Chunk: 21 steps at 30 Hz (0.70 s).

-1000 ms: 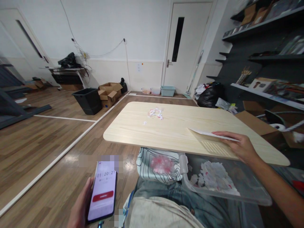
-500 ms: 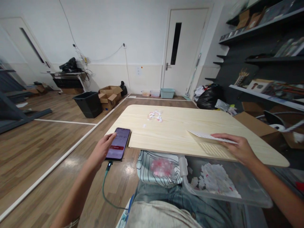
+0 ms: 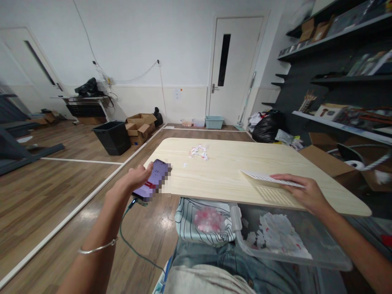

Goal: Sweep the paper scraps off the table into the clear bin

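Note:
My left hand (image 3: 136,178) is closed around a smartphone (image 3: 153,179) at the table's left edge. The phone's lit screen faces up, tilted, and a green charging cable (image 3: 125,234) runs from its lower end. On the right, my right hand (image 3: 304,191) pinches a thin white slotted sheet (image 3: 266,177) just above the pale wooden table (image 3: 211,179), where it casts a striped shadow. Small white and pink scraps (image 3: 199,152) lie in a loose pile near the table's far side, with one scrap (image 3: 185,165) apart from them.
Below the near edge, a striped cloth-lined basket (image 3: 183,224) holds a pink-and-white clump. Beside it a clear plastic bin (image 3: 327,253) contains torn white pieces. A black waste bin (image 3: 112,139) stands on the floor at left; an open cardboard box (image 3: 321,157) sits at right.
My left hand has turned the phone, its top swinging up and right over the table corner. The right hand keeps the slotted sheet nearly still. The view has shifted slightly.

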Tool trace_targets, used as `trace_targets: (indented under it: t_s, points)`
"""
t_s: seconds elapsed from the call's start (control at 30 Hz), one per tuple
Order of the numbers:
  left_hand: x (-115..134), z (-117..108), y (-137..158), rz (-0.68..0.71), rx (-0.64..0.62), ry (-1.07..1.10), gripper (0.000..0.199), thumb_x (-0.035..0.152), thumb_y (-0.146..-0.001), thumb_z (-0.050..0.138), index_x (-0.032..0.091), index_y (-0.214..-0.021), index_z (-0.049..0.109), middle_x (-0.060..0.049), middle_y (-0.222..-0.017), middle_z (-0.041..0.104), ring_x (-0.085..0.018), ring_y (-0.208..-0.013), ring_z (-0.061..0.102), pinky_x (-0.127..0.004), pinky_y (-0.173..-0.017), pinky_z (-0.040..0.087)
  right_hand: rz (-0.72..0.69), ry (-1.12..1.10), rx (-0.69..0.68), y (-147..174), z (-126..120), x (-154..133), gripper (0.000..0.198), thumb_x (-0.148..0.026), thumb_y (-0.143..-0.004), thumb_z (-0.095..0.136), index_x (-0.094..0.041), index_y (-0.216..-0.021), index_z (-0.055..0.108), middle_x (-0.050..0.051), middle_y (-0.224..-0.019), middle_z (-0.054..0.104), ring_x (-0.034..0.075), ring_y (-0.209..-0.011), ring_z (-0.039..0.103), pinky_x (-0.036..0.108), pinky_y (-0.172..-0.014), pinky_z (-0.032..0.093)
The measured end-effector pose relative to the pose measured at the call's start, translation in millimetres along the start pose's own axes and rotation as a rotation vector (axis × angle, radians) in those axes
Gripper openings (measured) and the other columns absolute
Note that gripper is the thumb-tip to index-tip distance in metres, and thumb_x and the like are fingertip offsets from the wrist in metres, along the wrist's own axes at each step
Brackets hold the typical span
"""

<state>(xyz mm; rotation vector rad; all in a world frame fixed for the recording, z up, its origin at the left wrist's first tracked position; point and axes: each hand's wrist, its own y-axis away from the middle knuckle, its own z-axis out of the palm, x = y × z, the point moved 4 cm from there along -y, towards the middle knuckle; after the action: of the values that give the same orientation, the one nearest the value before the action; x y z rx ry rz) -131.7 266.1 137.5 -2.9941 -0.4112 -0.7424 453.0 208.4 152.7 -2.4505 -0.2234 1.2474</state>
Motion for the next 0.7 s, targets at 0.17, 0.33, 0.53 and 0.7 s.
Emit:
trace_targets:
  t_s: [0.17, 0.33, 0.53, 0.7]
  points:
    - [-5, 0, 4, -0.071, 0.024, -0.063, 0.086, 0.069, -0.096, 0.027, 0.002, -0.128, 0.071, -0.036, -0.136, 0.069, -0.055, -0.146, 0.05, -0.064, -0.11, 0.045, 0.022, -0.008, -0.011, 0, 1, 2, 0.022, -0.038, -0.068, 0.077, -0.026, -0.084, 0.088, 0.01, -0.106, 0.086, 0.039, -0.109, 0.079, 0.054, -0.111, 0.054]
    - [-12, -2, 12, -0.113, 0.057, -0.079, 0.078, 0.06, -0.1, 0.025, 0.002, -0.128, 0.069, -0.037, -0.138, 0.066, -0.055, -0.15, 0.044, -0.064, -0.11, 0.045, -0.018, -0.011, -0.009, 1, 0, 2, 0.02, -0.037, -0.07, 0.078, -0.027, -0.084, 0.088, 0.009, -0.106, 0.086, 0.037, -0.108, 0.08, 0.051, -0.109, 0.056]
    - [-16, -5, 16, -0.161, 0.13, -0.065, 0.076, 0.06, -0.1, 0.024, 0.003, -0.124, 0.067, -0.038, -0.137, 0.065, -0.053, -0.129, 0.063, -0.064, -0.101, 0.051, -0.01, -0.014, -0.011, 1, 0, 7, 0.021, -0.037, -0.07, 0.078, -0.027, -0.086, 0.089, 0.01, -0.107, 0.086, 0.037, -0.109, 0.079, 0.052, -0.109, 0.056]
    - [-6, -3, 8, -0.152, 0.158, -0.057, 0.068, 0.056, -0.099, 0.03, 0.008, -0.128, 0.068, -0.034, -0.136, 0.068, -0.051, -0.128, 0.065, -0.062, -0.1, 0.053, -0.005, -0.02, -0.002, 0, 1, 13, 0.026, -0.039, -0.068, 0.076, -0.024, -0.085, 0.088, 0.013, -0.105, 0.085, 0.039, -0.108, 0.079, 0.055, -0.11, 0.055]
